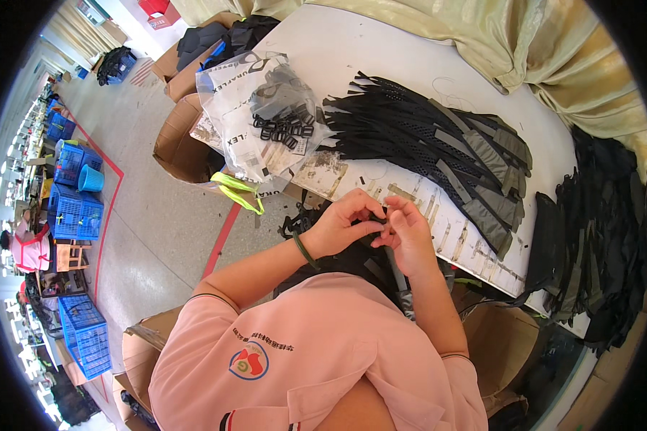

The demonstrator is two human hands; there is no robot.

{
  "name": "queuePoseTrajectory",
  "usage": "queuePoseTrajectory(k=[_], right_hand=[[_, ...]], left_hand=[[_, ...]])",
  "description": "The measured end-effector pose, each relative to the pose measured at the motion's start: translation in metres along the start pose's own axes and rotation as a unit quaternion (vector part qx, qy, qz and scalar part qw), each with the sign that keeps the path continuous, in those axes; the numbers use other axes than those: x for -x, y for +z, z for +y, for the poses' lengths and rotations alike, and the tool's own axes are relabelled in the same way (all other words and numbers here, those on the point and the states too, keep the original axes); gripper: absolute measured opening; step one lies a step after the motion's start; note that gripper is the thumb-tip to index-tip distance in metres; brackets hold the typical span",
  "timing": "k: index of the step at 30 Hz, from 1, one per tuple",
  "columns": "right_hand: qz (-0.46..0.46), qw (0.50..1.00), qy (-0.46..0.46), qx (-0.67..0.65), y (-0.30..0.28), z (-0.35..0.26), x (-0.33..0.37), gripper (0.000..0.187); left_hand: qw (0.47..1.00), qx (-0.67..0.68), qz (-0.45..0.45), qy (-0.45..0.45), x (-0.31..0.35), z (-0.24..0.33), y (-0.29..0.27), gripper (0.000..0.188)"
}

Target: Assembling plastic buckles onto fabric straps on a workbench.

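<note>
In front of my chest both hands are close together at the table's near edge. My left hand (346, 224) is closed, thumb and forefinger pinching a small black piece (381, 215). My right hand (410, 233) meets it from the other side with bent fingers, also closed on the piece. Fingers hide most of it, so its exact kind cannot be made out. Beyond my left hand, a clear plastic bag (231, 108) holds several black plastic buckles (284, 128). A fanned pile of black webbed straps with grey ends (410, 136) lies past my right hand.
The white table (381, 43) has worn tape marks along its near edge. Cardboard boxes (180, 140) stand at its left, with a neon-yellow strap (237, 192) nearby. Black fabric pieces (597, 223) hang at the right. Blue crates (83, 334) line the floor far left.
</note>
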State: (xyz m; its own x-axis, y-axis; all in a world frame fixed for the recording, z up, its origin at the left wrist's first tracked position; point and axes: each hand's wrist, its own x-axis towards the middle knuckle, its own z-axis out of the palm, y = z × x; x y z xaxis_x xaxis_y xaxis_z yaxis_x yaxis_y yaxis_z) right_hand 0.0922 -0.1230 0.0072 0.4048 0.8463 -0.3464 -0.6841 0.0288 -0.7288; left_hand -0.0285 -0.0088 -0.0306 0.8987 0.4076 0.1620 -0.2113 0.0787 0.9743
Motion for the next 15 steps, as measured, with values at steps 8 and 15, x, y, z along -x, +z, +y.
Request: queuePoseTrajectory(k=[8,15], right_hand=[[-0.057,0.961,0.001,0.27,-0.02,-0.007,-0.017,0.015],[0.159,0.583,-0.366,0.708,-0.083,-0.042,-0.073,0.035]], left_hand=[[0.985,-0.163,-0.057,-0.013,0.009,0.023,0.002,0.026],[0.904,-0.395,0.084,-0.142,0.074,0.017,-0.063,0.037]])
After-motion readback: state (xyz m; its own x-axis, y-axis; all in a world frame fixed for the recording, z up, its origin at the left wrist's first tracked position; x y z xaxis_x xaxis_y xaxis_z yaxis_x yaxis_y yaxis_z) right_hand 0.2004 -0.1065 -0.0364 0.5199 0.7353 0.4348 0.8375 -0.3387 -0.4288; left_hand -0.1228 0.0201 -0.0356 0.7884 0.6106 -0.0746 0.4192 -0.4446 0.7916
